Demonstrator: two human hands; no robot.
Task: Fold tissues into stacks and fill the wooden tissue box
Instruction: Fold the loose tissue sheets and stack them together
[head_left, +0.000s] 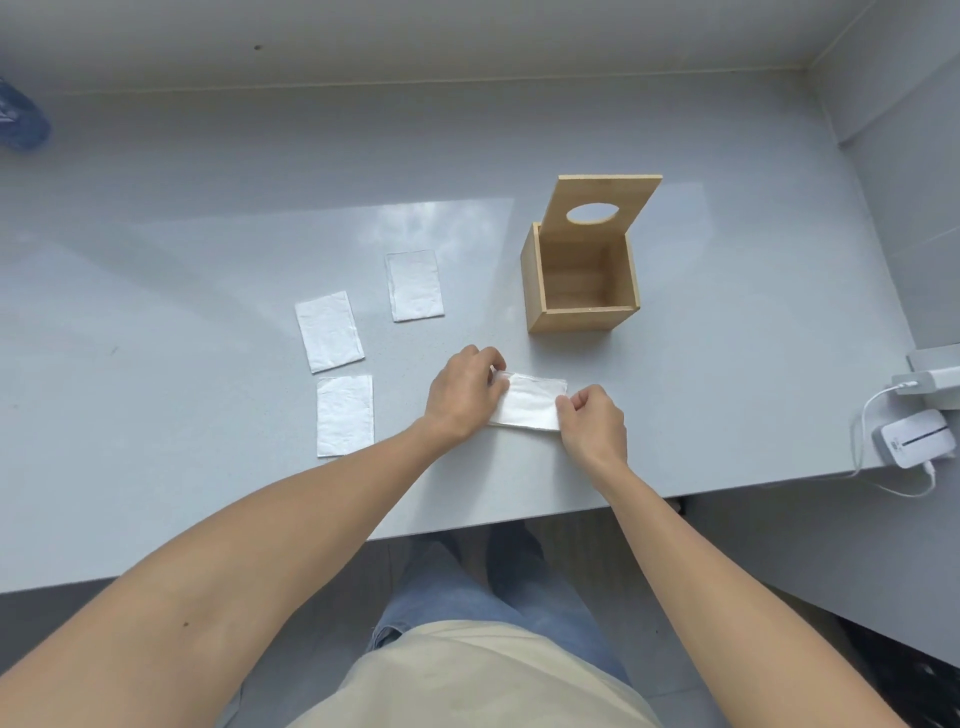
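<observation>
Left hand (464, 396) and right hand (589, 423) each pinch an end of a folded tissue (527, 402) on the worktop (208, 208), near the open wooden tissue box (579, 283).

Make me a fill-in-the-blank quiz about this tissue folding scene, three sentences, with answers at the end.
1. The wooden tissue box stands with its lid ____.
2. Left of the box, ____ folded tissues lie apart on the table.
3. The left hand and right hand both hold one tissue at its ____.

Answers: open; three; ends
</observation>
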